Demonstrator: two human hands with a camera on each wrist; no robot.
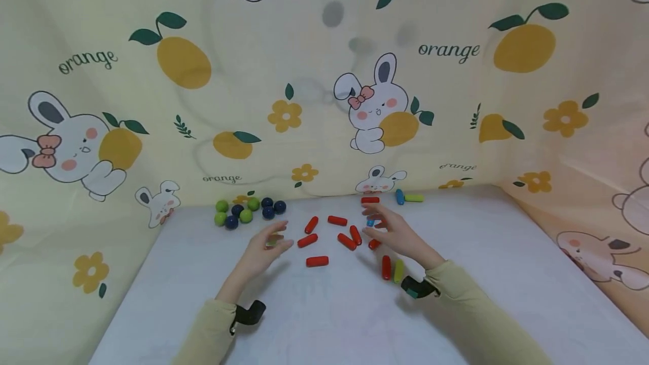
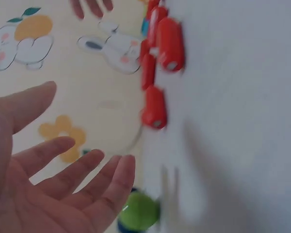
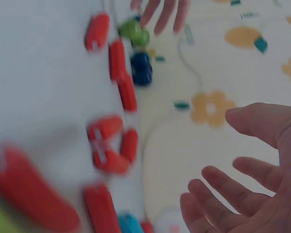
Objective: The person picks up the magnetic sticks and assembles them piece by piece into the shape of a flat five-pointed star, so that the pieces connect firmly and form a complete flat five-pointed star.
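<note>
My left hand (image 1: 259,251) hovers over the left of the white table with its fingers spread, holding nothing. A bit of green (image 1: 271,243) shows between its thumb and fingers; its kind is hidden. My right hand (image 1: 403,236), also holding nothing, is held above the right side with relaxed fingers. Beneath and beside it lie a blue piece (image 1: 370,222) and a partly covered red cylinder (image 1: 374,244). Several more red cylinders (image 1: 317,262) are scattered between the hands. In the left wrist view, a green ball (image 2: 140,212) appears beyond the left fingertips.
Several green balls (image 1: 245,216) and dark blue balls (image 1: 231,222) cluster at the back left. A blue cylinder (image 1: 400,196) and a green cylinder (image 1: 414,198) lie at the back right. Another green cylinder (image 1: 399,271) lies near the right wrist. A printed cloth (image 1: 314,151) rises behind the table.
</note>
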